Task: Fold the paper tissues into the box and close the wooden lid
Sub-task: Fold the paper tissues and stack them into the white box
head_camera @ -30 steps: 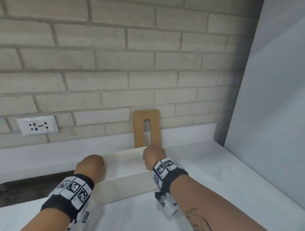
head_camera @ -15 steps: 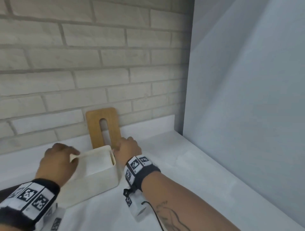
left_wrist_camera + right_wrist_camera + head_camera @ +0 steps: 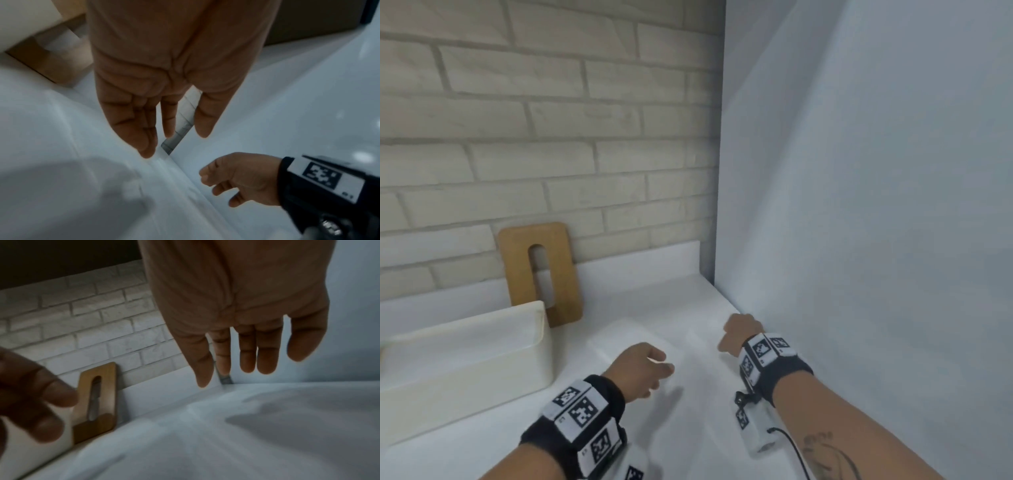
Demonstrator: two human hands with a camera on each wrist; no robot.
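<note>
My left hand [image 3: 642, 368] and right hand [image 3: 739, 334] hover with loose, unladen fingers over the tissue sheet [image 3: 654, 334], right of the box [image 3: 482, 363]; the left is nearer.

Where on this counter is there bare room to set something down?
Bare counter lies between the wooden lid and the grey side panel. Nearer, a tissue sheet lies under both hands. The white box crowds the left.

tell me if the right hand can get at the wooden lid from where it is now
Probably yes. The right hand is open and empty, and the wooden lid leans on the brick wall with bare counter between; only the box corner overlaps its base.
</note>
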